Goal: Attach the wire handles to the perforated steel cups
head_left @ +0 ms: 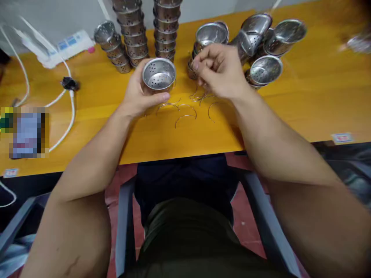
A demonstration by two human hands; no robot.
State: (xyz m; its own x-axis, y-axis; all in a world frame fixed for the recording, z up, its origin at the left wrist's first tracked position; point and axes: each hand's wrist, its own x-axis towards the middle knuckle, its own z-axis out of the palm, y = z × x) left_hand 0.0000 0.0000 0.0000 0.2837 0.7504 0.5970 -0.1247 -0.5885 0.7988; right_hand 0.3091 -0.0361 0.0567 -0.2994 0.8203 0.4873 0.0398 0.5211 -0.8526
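Observation:
A round metal cup with punched holes (159, 82) is gripped in my left hand (138, 92), its mouth tilted toward me, the thumb along the near side. To the right of it, my right hand (222, 72) is raised with thumb and index finger pinched together; whatever sits between them is too small to make out. Several thin curved wires (186, 116) lie on the table below and between the hands. Behind my right hand stands a stack of similar perforated cups (210, 34), partly hidden by it.
Tall stacks of perforated cups (131, 29) stand at the back, left of centre. More cups (266, 70) are grouped at the back right, some tilted. A white power strip (69, 44) with cables and a blurred-out rectangular item (27, 133) lie on the yellow table (313, 88) to the left.

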